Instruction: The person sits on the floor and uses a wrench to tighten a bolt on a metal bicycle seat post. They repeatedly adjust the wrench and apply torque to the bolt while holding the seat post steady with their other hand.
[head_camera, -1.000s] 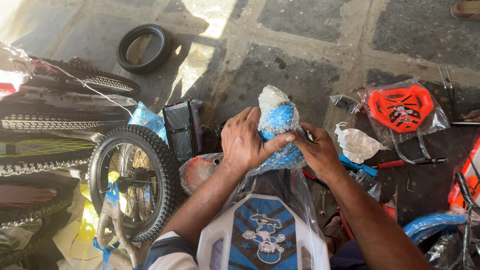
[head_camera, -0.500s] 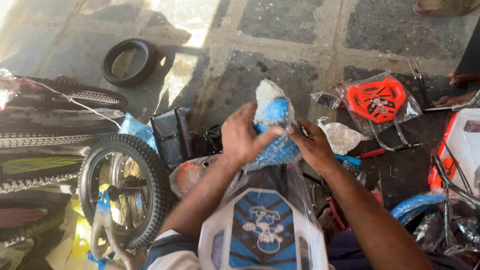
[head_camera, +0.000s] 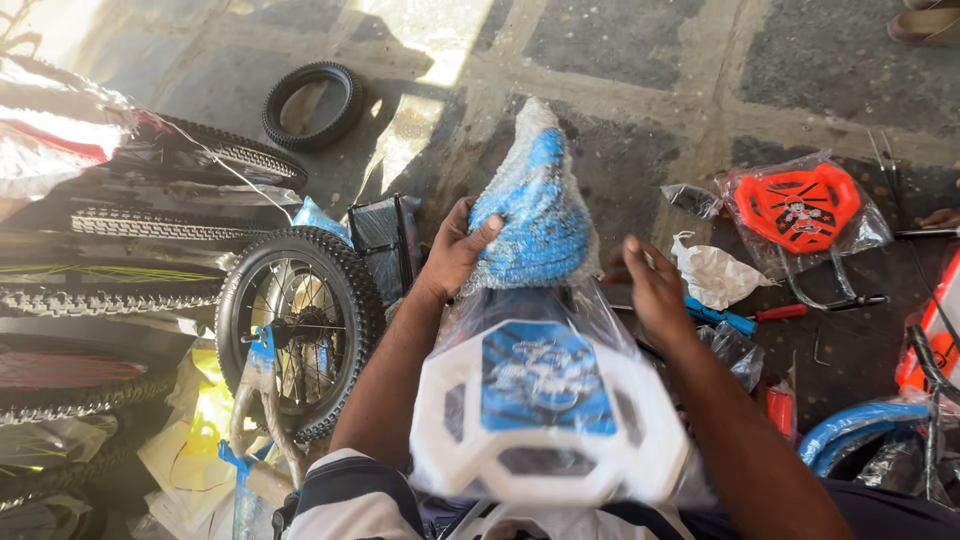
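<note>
Left hand (head_camera: 455, 250) grips the blue wrapped seat (head_camera: 535, 215), right hand (head_camera: 655, 290) hovers open beside it; best steady it firmly while peeling the wrap.

We record, on the stone floor (head_camera: 640, 60): one loose black tyre (head_camera: 312, 104) near the far edge; one small spoked wheel (head_camera: 300, 330) upright at the left, beside stacked wrapped tyres (head_camera: 150, 225); one orange plate in clear plastic (head_camera: 800, 208) at the right; crumpled white wrapping (head_camera: 712, 272); one red-handled screwdriver (head_camera: 800, 311) just beside it.
</note>
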